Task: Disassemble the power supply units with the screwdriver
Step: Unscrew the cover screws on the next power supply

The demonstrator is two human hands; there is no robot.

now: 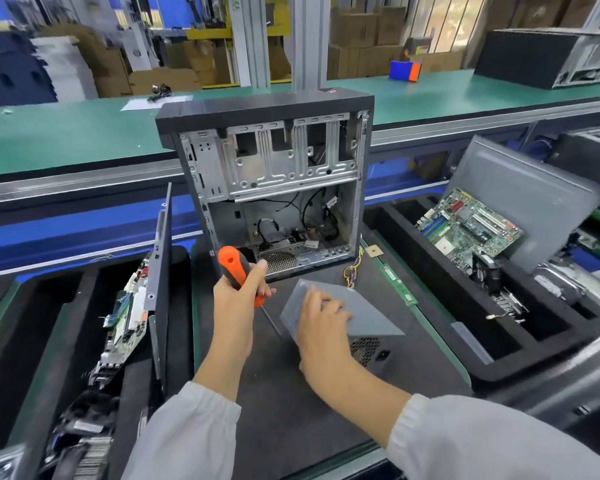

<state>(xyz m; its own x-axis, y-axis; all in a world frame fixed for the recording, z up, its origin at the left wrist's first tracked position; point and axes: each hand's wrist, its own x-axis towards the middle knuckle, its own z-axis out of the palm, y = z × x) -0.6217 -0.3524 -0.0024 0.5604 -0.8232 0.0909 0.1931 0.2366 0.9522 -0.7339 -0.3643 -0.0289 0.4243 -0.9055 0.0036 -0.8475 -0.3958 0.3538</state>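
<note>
A grey power supply unit (364, 315) lies on the dark mat in front of me, its fan grille facing me and a bundle of coloured wires (352, 270) at its far corner. My right hand (321, 318) grips the unit's near left edge, fingers over its top. My left hand (238, 292) holds a screwdriver (238, 268) with an orange and black handle. Its shaft points down to the right, with the tip at the unit's left side. An open, gutted computer case (274, 181) stands upright just behind.
A memory stick (397, 285) lies to the right of the unit. Black foam trays flank the mat: a motherboard (470, 228) and a grey panel (530, 199) on the right, boards and a panel (160, 265) on the left. A green conveyor (66, 129) runs behind.
</note>
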